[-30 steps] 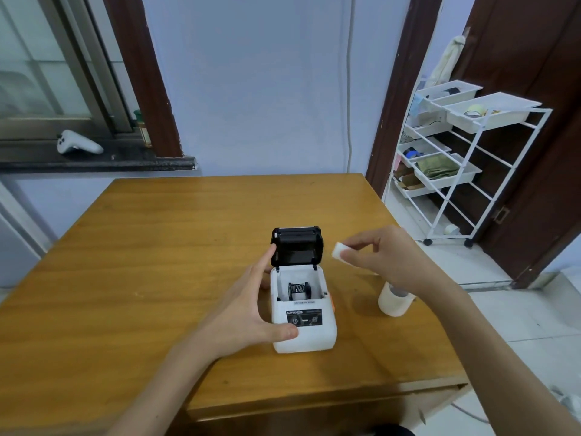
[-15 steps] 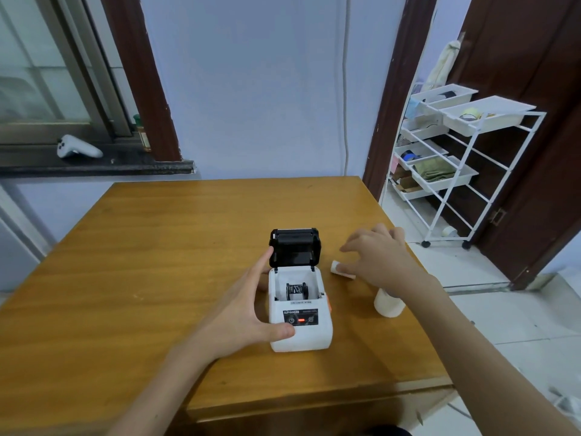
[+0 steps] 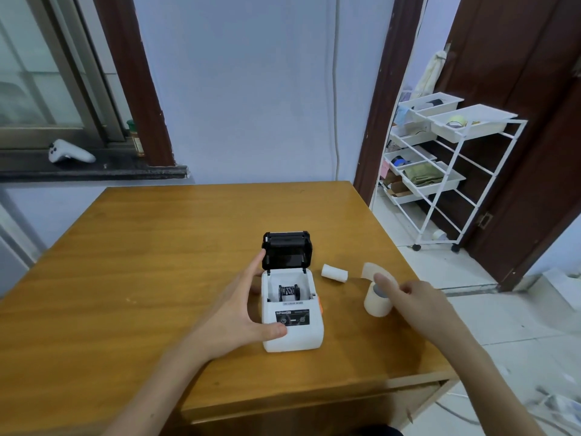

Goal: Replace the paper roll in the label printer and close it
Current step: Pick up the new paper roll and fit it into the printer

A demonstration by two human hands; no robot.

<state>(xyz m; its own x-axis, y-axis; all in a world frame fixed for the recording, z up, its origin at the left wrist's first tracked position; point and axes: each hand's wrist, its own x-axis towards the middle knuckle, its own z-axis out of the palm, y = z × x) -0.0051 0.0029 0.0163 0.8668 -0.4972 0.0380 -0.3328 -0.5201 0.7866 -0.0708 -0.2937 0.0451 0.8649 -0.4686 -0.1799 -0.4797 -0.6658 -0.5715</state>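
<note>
A small white label printer [image 3: 292, 322] stands on the wooden table [image 3: 157, 247], its black lid [image 3: 286, 249] raised and its paper bay showing a dark spindle. My left hand [image 3: 242, 313] cups the printer's left side, thumb on its front, fingertips by the lid. A small white roll [image 3: 334, 273] lies on its side on the table, right of the lid. Further right stands a larger cream paper roll [image 3: 375, 302] with a loose tail curling up. My right hand [image 3: 418, 303] touches this roll's top with its fingertips.
The table's right edge runs just beyond the cream roll, with tiled floor below. A white wire rack [image 3: 440, 165] with trays stands by a brown door at the right. A white controller [image 3: 70, 154] lies on the dark window sill at the left.
My right hand set the small white roll down on the table, let it go and moved right onto the cream roll. My left hand stayed on the printer.
</note>
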